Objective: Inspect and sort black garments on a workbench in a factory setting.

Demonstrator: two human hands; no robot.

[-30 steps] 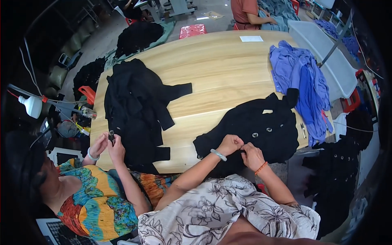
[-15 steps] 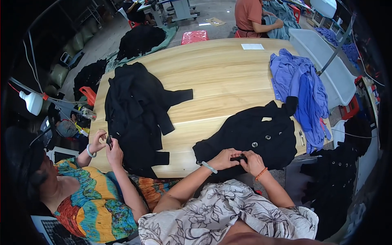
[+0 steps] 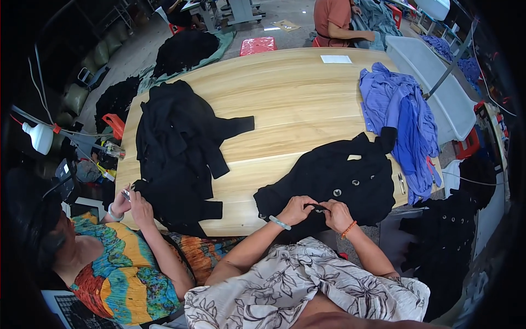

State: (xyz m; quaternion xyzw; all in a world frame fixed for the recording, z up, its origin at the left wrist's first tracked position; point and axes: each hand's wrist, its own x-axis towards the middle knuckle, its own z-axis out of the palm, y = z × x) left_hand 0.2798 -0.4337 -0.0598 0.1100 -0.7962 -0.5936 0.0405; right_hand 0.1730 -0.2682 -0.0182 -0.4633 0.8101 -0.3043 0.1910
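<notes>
A black buttoned coat [image 3: 334,178] lies on the wooden table [image 3: 285,104] in front of me, its lower edge hanging over the near rim. My left hand [image 3: 296,209] and my right hand [image 3: 336,214] both pinch that lower edge of the coat, close together, with a fold of black cloth stretched between the fingers. Pale buttons show on the coat just above my hands. A light bangle is on my left wrist and an orange one on my right.
To my left a person in a colourful top handles another black coat [image 3: 178,151]. Blue garments [image 3: 400,115] are heaped at the table's right end beside a white bin [image 3: 438,88]. Scissors [image 3: 401,183] lie near the right edge. Dark clothes lie on the floor.
My hands have stayed on the coat's lower edge and drawn a little closer together. The person on my left has kept working at the edge of the other coat.
</notes>
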